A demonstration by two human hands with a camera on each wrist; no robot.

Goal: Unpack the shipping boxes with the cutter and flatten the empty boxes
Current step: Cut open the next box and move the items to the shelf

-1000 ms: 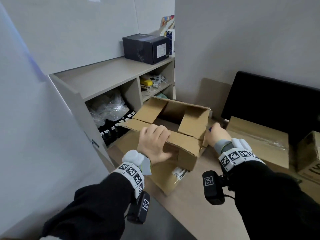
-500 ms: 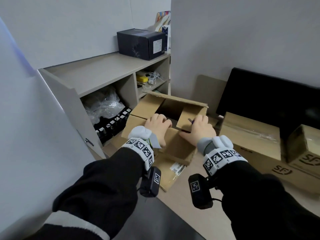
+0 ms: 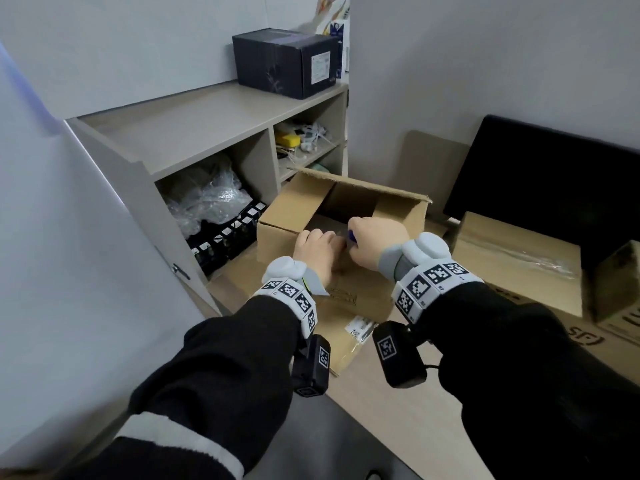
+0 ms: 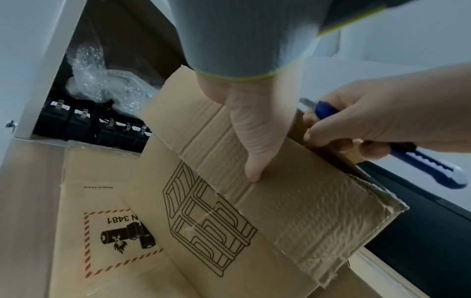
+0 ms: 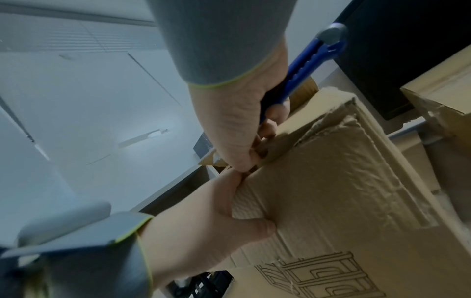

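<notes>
The left hand (image 3: 317, 249) gripped the near flap of the open cardboard box (image 3: 346, 216), thumb pressed flat on the flap's outer face and fingers hooked over its edge. Touching it on its right, the right hand (image 3: 375, 242) was closed around a blue utility cutter (image 4: 430, 161), and its fingertips also pinched the same flap edge. The cutter's tip poked out just beyond the right hand's knuckles, while its grey-capped tail stuck back past the wrist; whether the blade was extended could not be told.

The box sat on the counter (image 3: 415, 410) under both hands, its far flaps standing up beyond the fingers. The held flap carried a printed line drawing of a rack (image 4: 209, 217) below the left thumb. Beneath the box, below the left wrist, lay a flattened carton with a battery warning label (image 4: 122, 240).

To the right of the right hand stood a sealed taped box (image 3: 519, 265) and, farther right, another small carton (image 3: 616, 282). Left of the left hand a shelf unit (image 3: 194, 133) held bubble wrap (image 3: 204, 199) and black adapters (image 3: 225, 237); a dark box (image 3: 284, 60) stood on top.
</notes>
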